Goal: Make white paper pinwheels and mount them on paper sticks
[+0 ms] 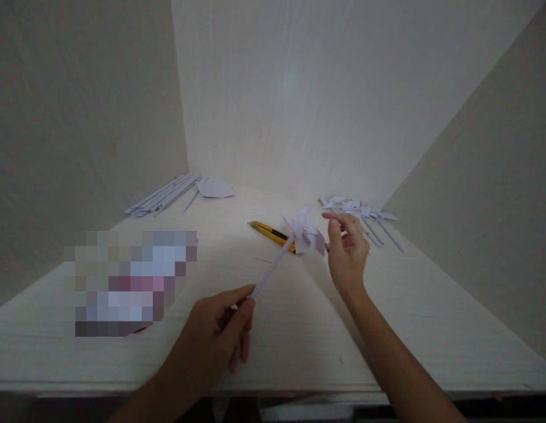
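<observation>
- The left hand [220, 332] pinches the lower end of a white paper pinwheel's stick [273, 267] between thumb and forefinger, the other fingers curled under.
- From those fingertips the stick slants up and away to the right, ending at the paper pinwheel [305, 232], whose folded white vanes sit above the table.
- The right hand [348, 252] is raised just right of the vanes, forefinger bent forward with its tip close to the vanes' right edge; whether it touches them I cannot tell. The remaining fingers are loosely curled, gripping nothing visible.
- Just beyond the vanes, behind both sets of fingers, a yellow utility knife [273, 234] lies flat on the pale wooden table [431, 329].
- Farther past the right hand's fingers lies a heap of finished pinwheels [358, 208].
- Well off to the left of the left hand's fingers, rolled paper sticks [164, 194] lie bundled, a folded paper piece [215, 188] beside them.
</observation>
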`<control>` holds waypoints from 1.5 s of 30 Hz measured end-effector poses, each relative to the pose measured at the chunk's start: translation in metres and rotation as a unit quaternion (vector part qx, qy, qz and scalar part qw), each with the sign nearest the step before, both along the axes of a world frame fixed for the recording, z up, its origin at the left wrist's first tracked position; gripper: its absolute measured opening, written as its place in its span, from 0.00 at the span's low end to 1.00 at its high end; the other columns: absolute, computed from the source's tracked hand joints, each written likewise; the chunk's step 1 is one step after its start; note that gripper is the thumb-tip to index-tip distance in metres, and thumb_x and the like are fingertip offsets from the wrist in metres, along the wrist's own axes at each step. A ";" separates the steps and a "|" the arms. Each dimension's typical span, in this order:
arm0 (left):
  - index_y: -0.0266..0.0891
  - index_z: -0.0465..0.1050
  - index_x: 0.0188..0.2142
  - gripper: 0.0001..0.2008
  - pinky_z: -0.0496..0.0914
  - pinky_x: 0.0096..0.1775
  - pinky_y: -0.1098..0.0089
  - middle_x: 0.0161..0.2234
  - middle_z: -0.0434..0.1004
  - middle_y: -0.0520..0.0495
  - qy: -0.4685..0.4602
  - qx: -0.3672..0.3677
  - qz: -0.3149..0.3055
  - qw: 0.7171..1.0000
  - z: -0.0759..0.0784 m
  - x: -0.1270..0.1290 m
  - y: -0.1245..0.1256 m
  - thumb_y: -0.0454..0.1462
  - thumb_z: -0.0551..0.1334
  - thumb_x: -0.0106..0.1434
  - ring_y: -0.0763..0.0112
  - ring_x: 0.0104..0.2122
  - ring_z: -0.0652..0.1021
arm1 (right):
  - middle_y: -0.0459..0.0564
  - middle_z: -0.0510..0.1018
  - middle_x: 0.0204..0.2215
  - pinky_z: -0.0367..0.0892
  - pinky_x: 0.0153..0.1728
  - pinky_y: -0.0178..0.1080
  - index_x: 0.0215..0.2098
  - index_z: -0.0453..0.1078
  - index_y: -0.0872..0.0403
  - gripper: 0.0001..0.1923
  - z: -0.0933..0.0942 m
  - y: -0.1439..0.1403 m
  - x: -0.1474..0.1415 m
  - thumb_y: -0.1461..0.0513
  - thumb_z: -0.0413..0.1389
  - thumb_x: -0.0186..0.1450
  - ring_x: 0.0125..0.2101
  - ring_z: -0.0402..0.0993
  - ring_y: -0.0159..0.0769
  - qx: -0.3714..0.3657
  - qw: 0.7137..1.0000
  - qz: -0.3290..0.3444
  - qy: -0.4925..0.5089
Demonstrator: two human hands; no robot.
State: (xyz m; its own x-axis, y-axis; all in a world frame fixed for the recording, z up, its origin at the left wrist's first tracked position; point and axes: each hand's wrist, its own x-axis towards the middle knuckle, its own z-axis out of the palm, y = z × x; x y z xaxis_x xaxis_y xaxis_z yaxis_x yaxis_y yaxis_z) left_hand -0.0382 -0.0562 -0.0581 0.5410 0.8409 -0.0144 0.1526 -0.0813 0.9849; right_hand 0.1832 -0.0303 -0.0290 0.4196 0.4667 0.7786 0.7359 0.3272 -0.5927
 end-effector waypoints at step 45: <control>0.37 0.63 0.44 0.12 0.69 0.45 0.63 0.42 0.74 0.42 -0.178 0.151 0.028 0.972 -0.028 0.091 0.046 0.35 0.55 0.59 0.66 0.41 0.75 | 0.49 0.72 0.31 0.64 0.31 0.34 0.37 0.68 0.54 0.14 -0.046 -0.003 -0.032 0.57 0.45 0.65 0.30 0.68 0.32 -0.122 0.951 0.269 0.091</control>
State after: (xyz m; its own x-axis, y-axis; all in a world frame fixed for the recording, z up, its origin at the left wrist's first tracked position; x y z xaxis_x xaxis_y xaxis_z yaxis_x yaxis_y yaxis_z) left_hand 0.0525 -0.0098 -0.0859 0.4203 0.8059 0.4170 -0.1804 -0.3762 0.9088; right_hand 0.1514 -0.0337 -0.0753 0.1864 0.8091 0.5573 0.3781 0.4644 -0.8009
